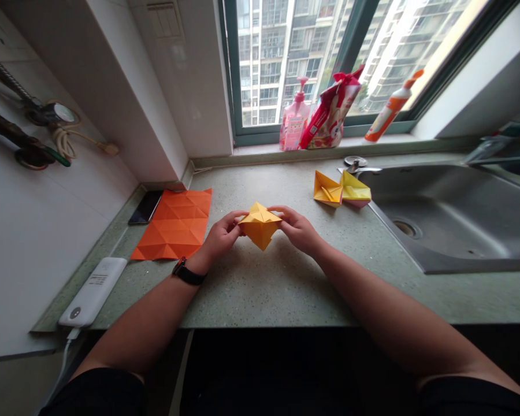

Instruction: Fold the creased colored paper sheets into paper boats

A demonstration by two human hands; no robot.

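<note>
A partly folded piece of yellow-orange paper (259, 225) is held just above the speckled green counter (286, 283), between both hands. My left hand (222, 234) pinches its left edge, with a black watch on that wrist. My right hand (297, 229) pinches its right edge. The fingers of both hands are closed on the paper. To the left lies a creased orange sheet (174, 224), flat on the counter. Two finished folded paper shapes, one orange (327, 189) and one yellow (355, 190), sit further back on the right beside the sink.
A steel sink (455, 219) fills the right side. A dark phone (145, 207) and a white power bank (93, 291) lie along the left wall. On the windowsill stand a pink pump bottle (294, 118), a red refill pouch (331, 110) and an orange-capped bottle (392, 108).
</note>
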